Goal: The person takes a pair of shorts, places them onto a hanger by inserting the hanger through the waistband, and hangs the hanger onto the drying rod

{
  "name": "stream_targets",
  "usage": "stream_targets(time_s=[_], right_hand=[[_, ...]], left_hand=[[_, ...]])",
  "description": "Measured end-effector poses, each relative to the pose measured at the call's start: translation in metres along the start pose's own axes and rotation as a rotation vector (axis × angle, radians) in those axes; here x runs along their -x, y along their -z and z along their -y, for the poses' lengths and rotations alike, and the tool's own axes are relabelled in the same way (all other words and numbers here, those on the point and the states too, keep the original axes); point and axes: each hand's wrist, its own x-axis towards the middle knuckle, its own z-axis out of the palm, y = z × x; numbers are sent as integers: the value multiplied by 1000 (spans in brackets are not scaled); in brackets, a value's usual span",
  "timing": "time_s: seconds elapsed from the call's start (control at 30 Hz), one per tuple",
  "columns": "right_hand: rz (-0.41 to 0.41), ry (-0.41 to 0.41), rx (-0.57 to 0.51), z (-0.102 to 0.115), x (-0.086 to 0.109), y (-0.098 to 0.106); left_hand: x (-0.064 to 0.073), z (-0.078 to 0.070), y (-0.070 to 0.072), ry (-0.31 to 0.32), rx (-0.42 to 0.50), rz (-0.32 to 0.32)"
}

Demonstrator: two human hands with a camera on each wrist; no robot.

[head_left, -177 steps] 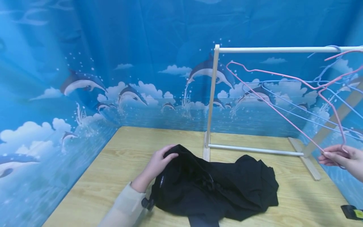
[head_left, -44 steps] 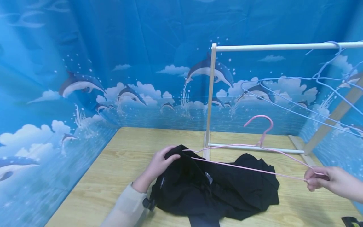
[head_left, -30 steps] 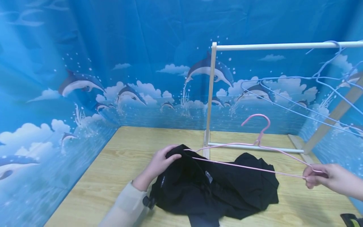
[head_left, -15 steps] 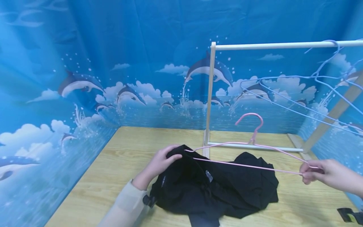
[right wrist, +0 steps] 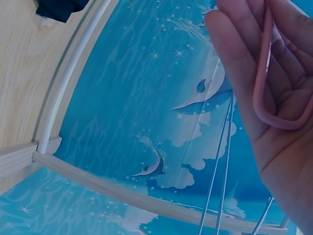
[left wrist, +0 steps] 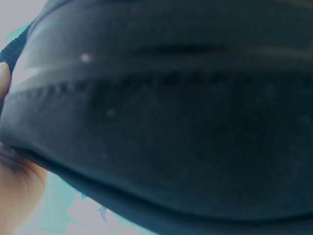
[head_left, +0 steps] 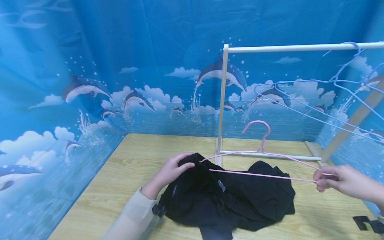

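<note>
The black garment lies bunched on the desk, left edge held by the left hand; right of it, the right hand grips the pink hanger, its far end probably inside. Slack folds could snag that end. Behind the garment, the rack with blue hangers could obstruct

Blue backdrop patterned with white clouds and white-bellied, dark-blue dolphins. Lower centre, a black garment with small pale marks, and a pink hanger. At right, light-blue hangers and a white rail. Below, a yellowish wood-grain table; lower left, an off-white sleeve.
</note>
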Motion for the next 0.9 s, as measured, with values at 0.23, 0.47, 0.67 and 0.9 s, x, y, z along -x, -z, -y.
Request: stream_targets(time_s=[0.23, 0.47, 0.67, 0.9], right_hand=[[19, -10, -33, 2, -1, -2], [32, 6, -48, 3, -4, -2], [20, 38, -50, 1, -5, -3], [-19, 92, -2, 2, -7, 0]], left_hand=[[-1, -1, 1, -19, 6, 17], [-1, -3, 1, -16, 13, 26], [-2, -4, 1, -11, 18, 35], [-3, -7, 2, -27, 15, 75]])
